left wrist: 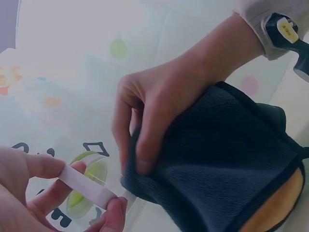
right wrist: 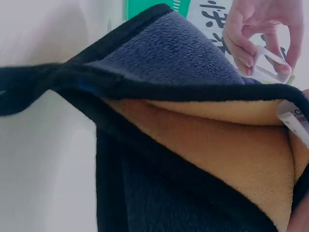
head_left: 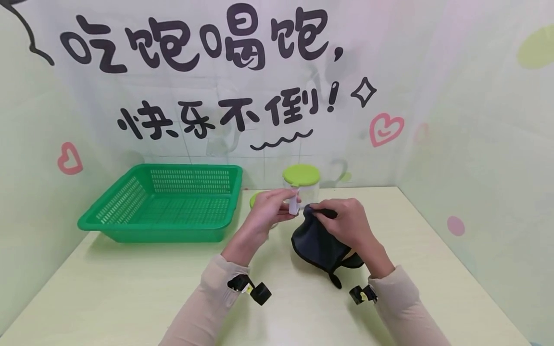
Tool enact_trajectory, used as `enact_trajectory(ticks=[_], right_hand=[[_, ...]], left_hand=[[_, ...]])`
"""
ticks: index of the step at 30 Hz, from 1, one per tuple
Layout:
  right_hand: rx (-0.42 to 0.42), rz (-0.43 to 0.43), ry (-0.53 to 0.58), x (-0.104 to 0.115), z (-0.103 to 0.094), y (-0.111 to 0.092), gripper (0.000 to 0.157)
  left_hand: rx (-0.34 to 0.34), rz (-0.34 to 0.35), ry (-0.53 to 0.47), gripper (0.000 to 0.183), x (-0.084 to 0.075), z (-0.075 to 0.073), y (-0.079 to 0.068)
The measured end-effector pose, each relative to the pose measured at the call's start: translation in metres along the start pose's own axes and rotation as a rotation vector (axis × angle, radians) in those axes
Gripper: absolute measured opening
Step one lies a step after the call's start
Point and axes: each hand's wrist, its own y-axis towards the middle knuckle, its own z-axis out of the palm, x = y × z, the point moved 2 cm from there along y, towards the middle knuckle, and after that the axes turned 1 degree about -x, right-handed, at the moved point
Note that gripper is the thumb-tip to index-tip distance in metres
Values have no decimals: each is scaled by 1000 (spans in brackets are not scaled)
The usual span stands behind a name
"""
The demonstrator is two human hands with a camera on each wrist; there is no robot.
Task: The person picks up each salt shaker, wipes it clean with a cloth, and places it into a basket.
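A clear jar with a green lid stands toward the back of the table. My left hand holds its white handle between thumb and fingers; the same handle shows in the left wrist view. Just to the right, my right hand pinches a corner of a two-sided cloth, close beside the jar. The cloth is dark blue with black edging, and its tan inner side shows in the right wrist view. Its lower part hangs down in folds, with a black loop dangling.
To the left, a green plastic basket stands on the pale table. Another green-topped item is partly hidden behind my left hand. A printed white curtain hangs behind the table.
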Motion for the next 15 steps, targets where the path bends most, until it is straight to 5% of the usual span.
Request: enact_trajectory(ticks=[9, 15], right_hand=[[-141, 8, -25, 6, -16, 6, 25], [-73, 13, 38, 4, -9, 4, 22]], left_hand=[[26, 13, 62, 26, 5, 6, -1], [3, 32, 74, 28, 4, 4, -3]])
